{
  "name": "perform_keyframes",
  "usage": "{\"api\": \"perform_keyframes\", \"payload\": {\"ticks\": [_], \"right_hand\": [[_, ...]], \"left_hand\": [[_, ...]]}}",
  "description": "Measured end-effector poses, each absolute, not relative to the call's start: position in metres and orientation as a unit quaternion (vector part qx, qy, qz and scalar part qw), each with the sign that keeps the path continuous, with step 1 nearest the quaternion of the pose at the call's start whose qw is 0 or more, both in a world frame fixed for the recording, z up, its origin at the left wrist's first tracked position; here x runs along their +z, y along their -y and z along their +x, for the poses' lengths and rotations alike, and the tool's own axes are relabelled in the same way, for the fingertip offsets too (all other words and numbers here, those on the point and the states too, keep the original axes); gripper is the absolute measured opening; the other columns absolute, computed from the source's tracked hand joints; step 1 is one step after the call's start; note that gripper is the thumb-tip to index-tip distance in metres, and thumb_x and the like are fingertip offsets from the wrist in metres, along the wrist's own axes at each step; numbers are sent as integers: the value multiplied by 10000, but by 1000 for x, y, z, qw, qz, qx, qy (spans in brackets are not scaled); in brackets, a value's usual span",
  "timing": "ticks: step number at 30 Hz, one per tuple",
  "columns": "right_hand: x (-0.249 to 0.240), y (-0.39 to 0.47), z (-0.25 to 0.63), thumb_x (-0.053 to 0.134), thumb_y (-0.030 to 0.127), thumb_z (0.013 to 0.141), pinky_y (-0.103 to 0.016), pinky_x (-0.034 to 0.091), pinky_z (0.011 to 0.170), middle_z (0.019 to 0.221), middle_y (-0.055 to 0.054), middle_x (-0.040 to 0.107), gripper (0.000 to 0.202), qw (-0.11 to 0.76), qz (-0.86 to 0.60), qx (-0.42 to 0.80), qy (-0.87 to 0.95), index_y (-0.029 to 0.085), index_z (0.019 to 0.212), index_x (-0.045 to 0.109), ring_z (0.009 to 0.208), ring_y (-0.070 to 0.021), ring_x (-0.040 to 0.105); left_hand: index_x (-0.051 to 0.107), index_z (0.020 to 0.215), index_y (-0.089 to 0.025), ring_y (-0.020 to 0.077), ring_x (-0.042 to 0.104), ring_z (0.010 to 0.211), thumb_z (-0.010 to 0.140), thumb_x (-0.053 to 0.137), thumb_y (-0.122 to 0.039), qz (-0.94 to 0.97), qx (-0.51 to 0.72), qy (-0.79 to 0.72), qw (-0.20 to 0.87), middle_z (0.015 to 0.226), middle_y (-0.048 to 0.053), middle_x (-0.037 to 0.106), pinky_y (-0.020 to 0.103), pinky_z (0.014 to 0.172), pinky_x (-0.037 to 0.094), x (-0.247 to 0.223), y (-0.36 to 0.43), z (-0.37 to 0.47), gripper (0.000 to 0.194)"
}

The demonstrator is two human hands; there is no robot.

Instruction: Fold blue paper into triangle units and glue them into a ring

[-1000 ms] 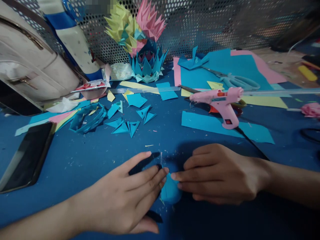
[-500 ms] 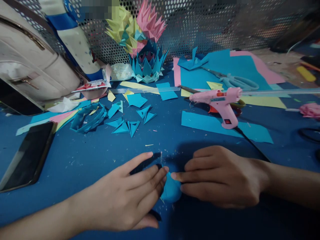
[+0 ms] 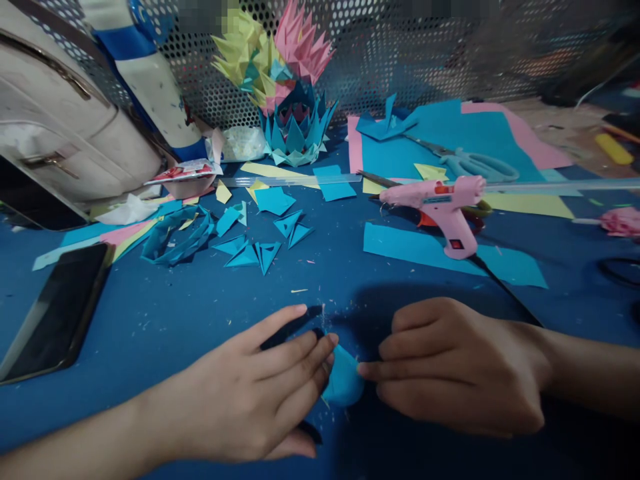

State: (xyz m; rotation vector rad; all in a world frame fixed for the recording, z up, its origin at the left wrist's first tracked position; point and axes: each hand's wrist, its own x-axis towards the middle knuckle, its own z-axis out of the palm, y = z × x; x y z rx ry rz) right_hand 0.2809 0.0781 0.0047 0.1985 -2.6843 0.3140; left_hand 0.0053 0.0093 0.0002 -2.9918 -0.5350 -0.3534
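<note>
Scuffed dark-blue bench [image 3: 190,313], strewn with paper scraps, runs back to a perforated metal panel [image 3: 380,60]. Low on it, between the hands, lies a small blue paper piece [image 3: 345,380], flat and rounded on its lower right. At its nine o'clock, the left hand [image 3: 240,393] lies palm down with spread fingers, some tips pressed on the piece's edge; at its three o'clock, the right hand [image 3: 460,373] has its fingers mostly curled, one tip touching the opposite edge. Whether they also pinch it, I cannot tell. Toward eleven o'clock from the piece are folded blue triangles [image 3: 247,255]; at ten, a blue paper ring [image 3: 177,237]; between nine and ten, a dark phone [image 3: 57,310]. A pink glue gun [image 3: 435,200] lies at one o'clock, partly over a blue strip [image 3: 505,263], with light-blue scissors [image 3: 480,163] beyond. Nearly at twelve, against the panel, stand yellow, pink and blue spiky paper flowers [image 3: 297,127].
</note>
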Motion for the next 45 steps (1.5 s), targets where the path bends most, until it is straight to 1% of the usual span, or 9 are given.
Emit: {"api": "perform_keyframes", "payload": {"ticks": [3,11,15,18,22,27,34,41,45], "right_hand": [[7,-77,280,424,148,982,-333,406,528,874,-86,733,304,218,77,118,966,131,871,707,683,-155,607],[3,-82,280,184,216,1062,-342,401,561,811,-84,724,481,223,69,168,958,120,995,651,760,-164,659],[3,-83,280,222,238,1073,-318,426,618,768,-69,713,396,237,21,192,952,124,1071,601,814,-156,677],[3,-83,280,234,242,1080,-305,450,684,828,-76,728,361,231,-18,181,956,133,1095,578,887,-152,676],[3,-82,280,236,228,1080,-309,474,761,942,-86,743,342,205,-30,154,966,147,1125,566,959,-148,671],[2,-81,279,257,220,1078,-305,482,792,925,-77,737,314,203,-44,151,966,157,1148,557,968,-150,664],[0,-82,277,273,198,1069,-295,478,725,874,-69,705,308,203,-52,134,969,124,1121,568,916,-152,652],[2,-79,277,287,136,1043,-317,500,720,960,-79,724,323,195,-32,29,980,146,1099,605,956,-169,655],[3,-76,277,277,134,1042,-323,505,722,955,-82,723,337,201,-30,1,979,149,1075,612,964,-174,649]], "left_hand": [[550,1373,-67,235,538,1278,1025,399,-538,-978,-103,176,49,1384,134,601,497,1262,44,2,-7,6,604],[494,1423,-71,250,490,1308,984,351,-662,-972,-85,217,38,1397,100,595,520,1253,-21,0,3,13,750],[514,1408,-78,236,475,1315,1001,354,-631,-972,-78,216,44,1389,74,606,502,1256,-37,2,4,15,705],[530,1395,-81,218,485,1298,1015,393,-581,-972,-77,216,46,1374,50,619,473,1262,-39,2,3,15,643],[556,1374,-92,204,496,1289,1023,459,-495,-969,-92,222,53,1344,31,643,445,1269,-1,0,4,17,544],[629,1296,-108,219,568,1228,1017,519,-384,-964,-117,225,81,1294,40,680,458,1261,96,-1,8,18,408],[661,1257,-98,255,610,1219,1025,508,-316,-968,-113,197,107,1292,101,674,461,1243,168,2,8,15,353],[691,1191,-109,224,652,1164,1039,474,-265,-965,-155,202,71,1252,84,700,413,1209,285,3,8,15,307],[695,1165,-91,233,664,1150,1029,495,-246,-963,-164,202,65,1241,91,705,429,1214,276,3,8,16,287]]}}
